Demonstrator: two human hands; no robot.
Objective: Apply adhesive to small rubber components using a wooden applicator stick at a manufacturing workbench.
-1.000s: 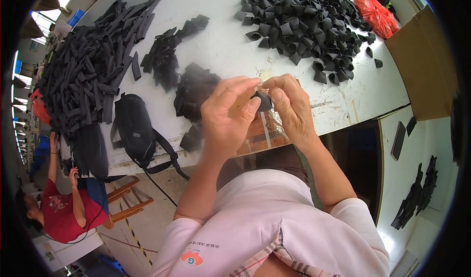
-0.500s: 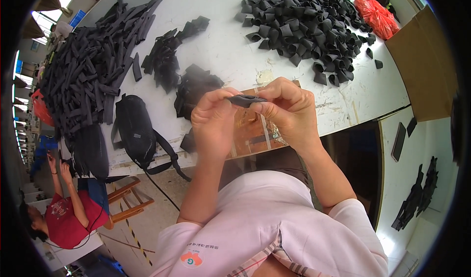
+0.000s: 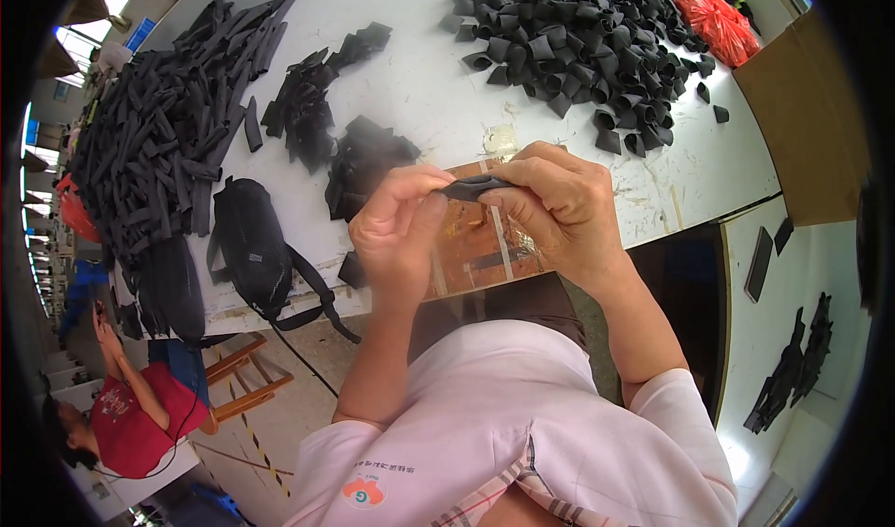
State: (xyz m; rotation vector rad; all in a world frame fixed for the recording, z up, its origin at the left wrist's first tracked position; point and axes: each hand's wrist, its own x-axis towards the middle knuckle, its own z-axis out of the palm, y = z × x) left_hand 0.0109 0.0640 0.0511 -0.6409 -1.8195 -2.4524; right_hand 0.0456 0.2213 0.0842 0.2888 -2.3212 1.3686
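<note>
Between my two hands is a small dark grey fabric piece (image 3: pixel 474 187), held above the near edge of the white table. Thumb and fingers of my left hand (image 3: pixel 396 233) pinch its left end, and my right hand (image 3: pixel 571 212) grips the right end with fingers curled over it. Its folded middle shows; both ends are hidden by fingertips. Below the hands lies a brown board (image 3: pixel 471 242) with strips of tape. Left of my left hand sits a loose heap of flat black pieces (image 3: pixel 365 159). Farther back is a big pile of looped black pieces (image 3: pixel 569 47).
Long black strips (image 3: pixel 168 117) are piled at the left, with a black zip pouch (image 3: pixel 252 247) and its strap in front. At right are a red plastic bag (image 3: pixel 716 25), a cardboard box (image 3: pixel 802 126) and a phone (image 3: pixel 759 264). Another person (image 3: pixel 140 410) sits at left.
My hands have spread slightly apart, the right moving a little rightward, with the fabric piece still between them. At left, the other person's hands have come together.
</note>
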